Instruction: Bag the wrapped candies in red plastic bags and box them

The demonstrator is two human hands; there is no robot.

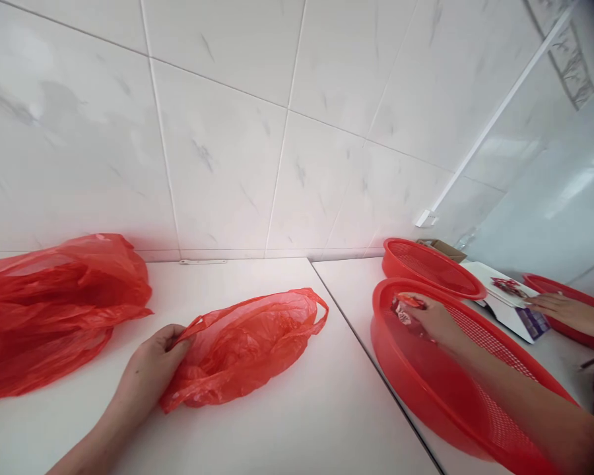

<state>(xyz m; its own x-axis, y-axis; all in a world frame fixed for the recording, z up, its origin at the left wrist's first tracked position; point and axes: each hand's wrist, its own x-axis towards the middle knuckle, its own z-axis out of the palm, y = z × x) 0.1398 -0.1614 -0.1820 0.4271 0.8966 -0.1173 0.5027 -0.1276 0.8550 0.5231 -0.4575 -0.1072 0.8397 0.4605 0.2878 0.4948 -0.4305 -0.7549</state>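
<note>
My left hand (pixel 154 366) pinches the left handle side of a red plastic bag (pixel 247 346), which lies on the white table with its mouth open upward. Its right handle loop stands free. Inside the near end of a large red plastic basket (pixel 420 396), my right hand (pixel 433 318) has its fingers closed around small red-and-white wrapped packets (pixel 404 311). Their exact kind is hard to make out, and my fingers partly cover them.
Another red plastic bag (pixel 64 310) lies at far left. Behind the large basket stands another red basket (pixel 433 267). Farther right, another person's hand (pixel 567 310) rests by a white scale (pixel 499 313) bearing small red items. A further red basket (pixel 539 282) stands beyond. A tiled wall (pixel 222 152) borders the tables.
</note>
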